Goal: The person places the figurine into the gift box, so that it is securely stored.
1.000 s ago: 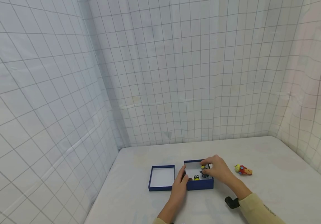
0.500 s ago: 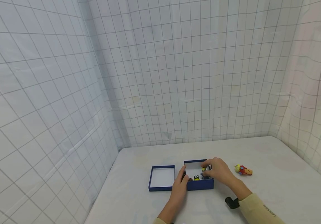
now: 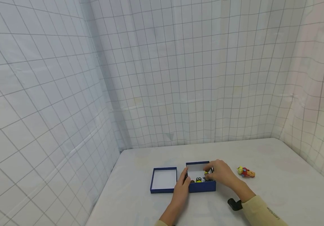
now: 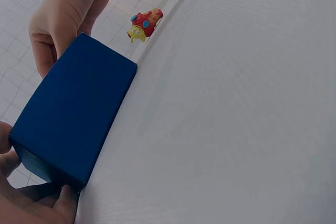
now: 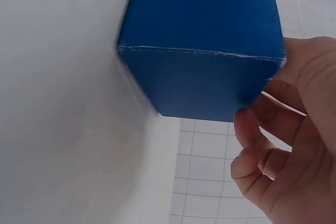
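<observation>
An open blue box point(image 3: 202, 187) with a white inside stands on the table. My left hand point(image 3: 181, 187) grips its left end, fingers along the wall and thumb by the near corner. My right hand point(image 3: 220, 171) reaches over the right wall and pinches a small toy figure point(image 3: 206, 173) with a yellow head and darker body, low in the box. Against the near wall a yellow toy figure with big goggle eyes point(image 3: 198, 180) shows above the rim, with a brown rounded piece point(image 3: 192, 181) beside it. In both wrist views the box's walls hide its contents.
A shallow blue-edged lid point(image 3: 163, 190) lies white side up, left of the box. To the right lies a red and yellow toy figure point(image 3: 246, 171). A black device point(image 3: 234, 204) sits at the right sleeve's cuff. White gridded sheets point(image 3: 173, 94) hang behind the table.
My right hand has sunk slightly into the box, taking the pinched figure lower and upright against the right side. My left hand has stayed in place on the box.
</observation>
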Tool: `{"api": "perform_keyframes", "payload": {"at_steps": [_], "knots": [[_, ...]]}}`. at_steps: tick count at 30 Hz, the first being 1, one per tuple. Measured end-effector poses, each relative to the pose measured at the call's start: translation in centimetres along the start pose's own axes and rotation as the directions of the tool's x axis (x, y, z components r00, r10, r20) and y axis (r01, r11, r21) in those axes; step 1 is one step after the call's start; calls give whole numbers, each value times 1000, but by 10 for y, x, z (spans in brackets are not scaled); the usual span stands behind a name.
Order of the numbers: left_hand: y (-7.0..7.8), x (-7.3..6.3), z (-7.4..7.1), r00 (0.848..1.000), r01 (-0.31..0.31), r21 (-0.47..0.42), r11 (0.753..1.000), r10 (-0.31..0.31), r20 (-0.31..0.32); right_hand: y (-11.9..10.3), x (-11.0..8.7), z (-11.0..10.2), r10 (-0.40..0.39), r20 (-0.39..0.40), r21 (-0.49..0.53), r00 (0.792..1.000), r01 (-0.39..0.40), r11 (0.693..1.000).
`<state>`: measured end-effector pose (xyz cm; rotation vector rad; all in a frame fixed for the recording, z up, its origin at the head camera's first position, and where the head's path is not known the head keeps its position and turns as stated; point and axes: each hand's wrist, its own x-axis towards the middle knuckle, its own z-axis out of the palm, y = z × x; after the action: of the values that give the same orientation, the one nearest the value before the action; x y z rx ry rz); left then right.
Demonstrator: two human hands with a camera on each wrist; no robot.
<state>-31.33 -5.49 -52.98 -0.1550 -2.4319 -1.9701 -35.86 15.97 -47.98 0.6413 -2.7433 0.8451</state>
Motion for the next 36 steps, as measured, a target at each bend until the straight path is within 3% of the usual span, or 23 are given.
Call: {"api": "perform_keyframes", "payload": {"at_steps": [16, 36], "knots": [[-1, 0, 1, 1000, 15, 7, 1000, -15, -1, -5, -6, -7, -57, 114, -27, 992, 61, 998], [-3, 3, 1, 1000, 0, 24, 1000, 0, 1, -12, -5, -10, -43, 138, -90, 990, 56, 994]]}}
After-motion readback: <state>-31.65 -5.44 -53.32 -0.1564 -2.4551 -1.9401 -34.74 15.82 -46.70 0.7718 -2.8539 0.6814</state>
